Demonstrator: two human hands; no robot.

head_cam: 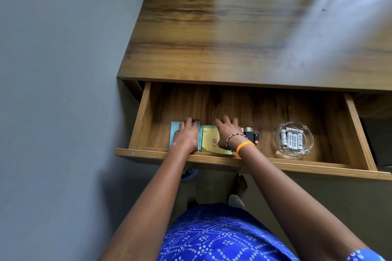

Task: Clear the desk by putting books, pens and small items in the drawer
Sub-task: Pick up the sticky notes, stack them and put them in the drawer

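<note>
The drawer [135,125] stands pulled out from under the wooden table [233,27], and both hands are inside it near the front left. The left hand [187,133] lies palm down on a light blue book [174,131], its fingers curled over the book's far edge, so this grip holds the book against the drawer floor. Just beside it on the right lies a yellow book [209,140] with a small red-bordered label; the 2 books touch along their long edges. The right hand [228,131] rests flat on the yellow book's right part, fingers spread and only slightly bent, a loose grip that pinches nothing. That wrist carries a beaded bracelet [234,138] and an orange band [245,146].

Touching or just beside the right hand is a small black device [250,134] with a metal end; what it is cannot be told. Well apart, towards the right side of the drawer, stands a clear glass ashtray [282,131] holding 5 white batteries [291,139], 4 side by side and 1 across their far ends.

A grey wall [63,70] runs close along the table's left side. Below the drawer front are the person's blue patterned garment [212,237] and a bare foot [241,184] on the floor.
</note>
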